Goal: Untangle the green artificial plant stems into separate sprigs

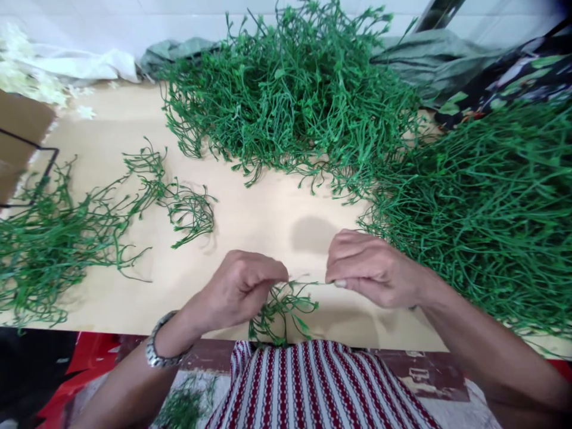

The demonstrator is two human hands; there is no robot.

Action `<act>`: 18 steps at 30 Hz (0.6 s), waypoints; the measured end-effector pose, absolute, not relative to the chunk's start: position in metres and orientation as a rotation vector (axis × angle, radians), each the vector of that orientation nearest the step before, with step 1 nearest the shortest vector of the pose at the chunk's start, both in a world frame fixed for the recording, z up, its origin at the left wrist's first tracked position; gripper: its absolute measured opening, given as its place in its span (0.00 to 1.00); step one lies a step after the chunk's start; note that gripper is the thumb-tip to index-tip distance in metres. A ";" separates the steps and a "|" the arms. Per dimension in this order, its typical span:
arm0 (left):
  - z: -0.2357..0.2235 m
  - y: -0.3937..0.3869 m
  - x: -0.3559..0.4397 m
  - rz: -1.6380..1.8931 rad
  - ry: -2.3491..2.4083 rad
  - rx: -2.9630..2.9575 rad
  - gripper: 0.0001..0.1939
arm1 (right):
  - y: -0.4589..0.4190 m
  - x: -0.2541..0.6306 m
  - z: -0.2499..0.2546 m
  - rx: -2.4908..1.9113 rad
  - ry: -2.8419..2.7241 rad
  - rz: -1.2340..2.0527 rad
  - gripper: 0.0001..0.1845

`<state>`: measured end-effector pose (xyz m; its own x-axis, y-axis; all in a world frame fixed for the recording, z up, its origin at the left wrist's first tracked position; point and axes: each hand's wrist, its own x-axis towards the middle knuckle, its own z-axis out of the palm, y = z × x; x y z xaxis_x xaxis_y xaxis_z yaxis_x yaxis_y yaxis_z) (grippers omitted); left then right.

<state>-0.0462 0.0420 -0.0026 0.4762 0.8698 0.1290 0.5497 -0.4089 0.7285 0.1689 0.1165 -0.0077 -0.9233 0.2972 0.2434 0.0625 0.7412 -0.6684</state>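
Observation:
Close to the table's front edge, my left hand (243, 286) is closed on a sprig of artificial greenery (281, 313) whose thin green stems hang below the fingers. My right hand (375, 268), a short way to the right, pinches the end of a thin strand that runs across from the sprig. The fingertips hide the exact grip on both sides. Beyond the hands, a large heap of the same green stems (290, 101) covers the back of the table. A second dense heap (491, 202) lies beside my right forearm.
Looser stems (44, 256) are spread at the left, with a small cluster (192, 214) nearer the middle. A cardboard box (22, 137) with a black wire frame stands at the left edge, near white flowers (27, 65). Dark patterned cloth (527, 71) lies at the back right.

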 end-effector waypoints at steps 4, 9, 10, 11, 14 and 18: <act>-0.005 0.044 -0.042 0.668 1.261 2.109 0.12 | 0.121 0.173 -0.009 -0.538 -2.387 0.944 0.08; -0.010 0.044 -0.033 0.668 1.343 2.127 0.09 | 0.119 0.168 -0.017 -0.985 -1.979 1.043 0.08; -0.010 0.044 -0.031 0.706 1.355 2.099 0.08 | 0.117 0.164 -0.020 -0.982 -1.993 1.145 0.08; -0.010 0.044 -0.029 0.759 1.371 2.062 0.08 | 0.113 0.159 -0.022 -0.941 -2.029 1.262 0.09; -0.011 0.044 -0.024 0.913 1.425 1.943 0.06 | 0.099 0.143 -0.031 -0.826 -2.082 1.540 0.15; -0.013 0.041 -0.020 0.921 1.448 1.873 0.06 | 0.088 0.134 -0.041 -0.907 -1.979 1.624 0.08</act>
<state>-0.0205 0.0412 -0.0135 0.1675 0.9718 0.1657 0.5616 -0.2322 0.7941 0.1338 0.0880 -0.0412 -0.6979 0.7116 -0.0809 0.2181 0.1036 -0.9704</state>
